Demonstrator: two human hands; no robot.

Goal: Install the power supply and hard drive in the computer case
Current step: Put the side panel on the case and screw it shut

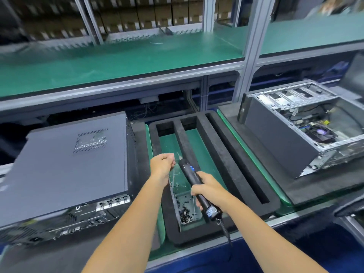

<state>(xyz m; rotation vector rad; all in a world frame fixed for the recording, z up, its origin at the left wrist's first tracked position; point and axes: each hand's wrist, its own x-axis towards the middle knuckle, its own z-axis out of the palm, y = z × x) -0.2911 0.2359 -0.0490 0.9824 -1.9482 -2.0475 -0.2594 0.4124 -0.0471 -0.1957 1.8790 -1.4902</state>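
My right hand (206, 189) grips a black electric screwdriver (189, 172) with its tip pointing up and away, toward my left hand (162, 163). The fingers of my left hand are curled right at the driver's tip; whether they pinch a screw is too small to tell. Both hands hover over a black foam tray (216, 146). A closed dark grey computer case (69, 164) lies on its side at the left. At the right, an open computer case (307, 123) lies tilted, its fan, cables and drive bays exposed.
A small clear bin (185, 209) holding several black screws sits in the foam tray below my hands. The screwdriver's cord (226, 233) hangs over the bench's front edge. A green-matted shelf (118, 64) runs across above, carried by aluminium posts (250, 52).
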